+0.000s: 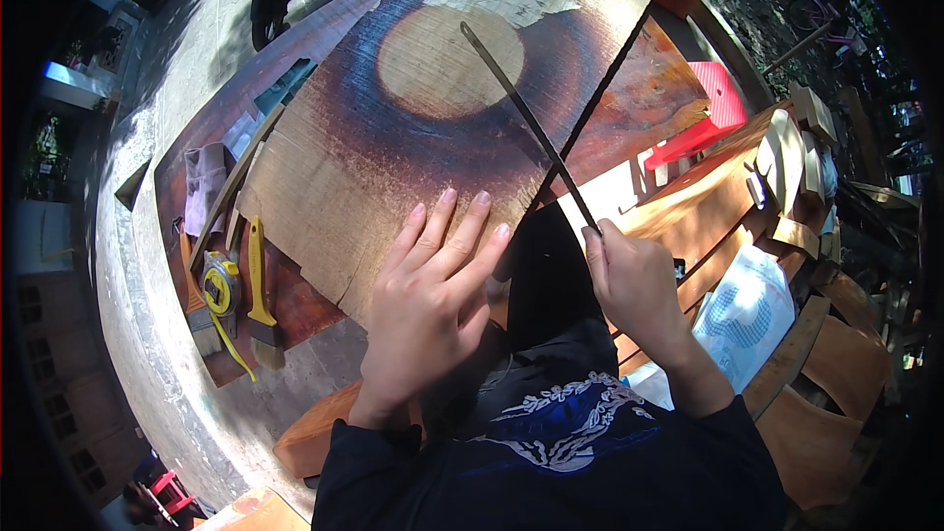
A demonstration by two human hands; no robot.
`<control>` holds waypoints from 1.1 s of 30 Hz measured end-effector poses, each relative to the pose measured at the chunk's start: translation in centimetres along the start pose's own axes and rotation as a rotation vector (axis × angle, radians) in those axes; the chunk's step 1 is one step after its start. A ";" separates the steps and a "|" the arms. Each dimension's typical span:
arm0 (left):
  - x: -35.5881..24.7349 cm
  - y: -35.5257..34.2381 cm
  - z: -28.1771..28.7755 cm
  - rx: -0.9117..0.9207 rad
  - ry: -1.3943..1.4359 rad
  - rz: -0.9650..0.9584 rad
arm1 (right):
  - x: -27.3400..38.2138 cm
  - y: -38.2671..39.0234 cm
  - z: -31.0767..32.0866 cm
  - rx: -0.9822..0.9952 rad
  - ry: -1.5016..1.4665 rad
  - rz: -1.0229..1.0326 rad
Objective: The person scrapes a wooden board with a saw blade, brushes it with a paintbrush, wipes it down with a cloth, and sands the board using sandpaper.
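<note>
Head view: scorch-ringed wooden board (433,138) lies on reddish tabletop (305,300), in front of the person. Left hand (430,285) flat on its near part, fingers spread, gripping nothing. Right hand (634,280) grasps one end of a thin dark tool (531,123), which slants across the board's right edge, tip over the pale circle. Left of board: yellow-handled brush (259,280), tape measure (221,287), mauve cloth (204,182). Right: red stool (723,98); white-and-blue bag (749,310), contents cannot be told.
</note>
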State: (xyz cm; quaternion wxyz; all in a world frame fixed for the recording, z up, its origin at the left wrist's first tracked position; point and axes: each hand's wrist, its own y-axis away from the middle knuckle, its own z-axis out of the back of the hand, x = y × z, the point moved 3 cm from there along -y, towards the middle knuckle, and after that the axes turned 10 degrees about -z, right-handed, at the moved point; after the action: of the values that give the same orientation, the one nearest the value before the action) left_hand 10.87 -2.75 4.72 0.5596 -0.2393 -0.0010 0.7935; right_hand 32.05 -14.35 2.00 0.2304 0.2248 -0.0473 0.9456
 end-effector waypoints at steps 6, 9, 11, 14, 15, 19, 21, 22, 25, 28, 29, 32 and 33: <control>0.3 -0.3 0.2 -0.039 0.027 0.015 | -1.4 -1.0 -0.9 -0.030 -0.042 0.003; 0.0 0.3 0.1 -0.037 0.063 -0.005 | -0.9 -0.3 -1.5 -0.055 -0.059 0.018; 0.2 -0.1 0.0 -0.048 0.044 -0.015 | -0.3 -1.6 -0.8 -0.047 0.011 0.011; 0.3 0.1 -0.1 -0.061 0.027 -0.019 | -0.6 -2.7 -1.8 -0.070 0.018 0.027; 0.4 0.3 0.1 -0.055 0.039 -0.011 | -0.8 -1.5 -2.0 -0.047 -0.012 0.017; 0.0 -0.1 0.1 -0.056 0.059 0.001 | -1.1 -1.0 -1.2 -0.049 -0.020 -0.001; -0.2 -0.2 0.1 -0.053 0.028 -0.013 | 0.3 -2.8 -0.7 -0.070 0.023 0.036; -0.2 -0.1 -0.1 -0.056 0.049 -0.015 | 0.0 -2.5 -1.0 -0.086 0.009 0.031; 0.3 0.2 0.1 -0.056 0.075 -0.005 | -0.8 -1.0 -2.1 -0.080 -0.036 0.017; 0.1 0.0 0.2 -0.057 0.078 -0.001 | -0.6 -1.0 -0.9 -0.032 -0.002 -0.002; 0.2 -0.2 0.2 -0.054 0.052 -0.006 | -0.2 -1.3 -0.2 -0.017 0.043 -0.001; 0.3 0.1 0.4 -0.048 0.040 -0.009 | 0.1 -2.8 -1.3 -0.046 0.020 0.039; 0.3 0.2 0.4 -0.049 0.051 -0.009 | 0.0 -2.9 -1.6 -0.089 -0.026 0.060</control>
State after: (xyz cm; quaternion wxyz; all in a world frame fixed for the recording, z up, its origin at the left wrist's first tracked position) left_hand 10.48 -2.41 4.94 0.5569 -0.2732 -0.0072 0.7843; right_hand 32.74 -11.43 0.48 0.2112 0.2253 -0.0988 0.9460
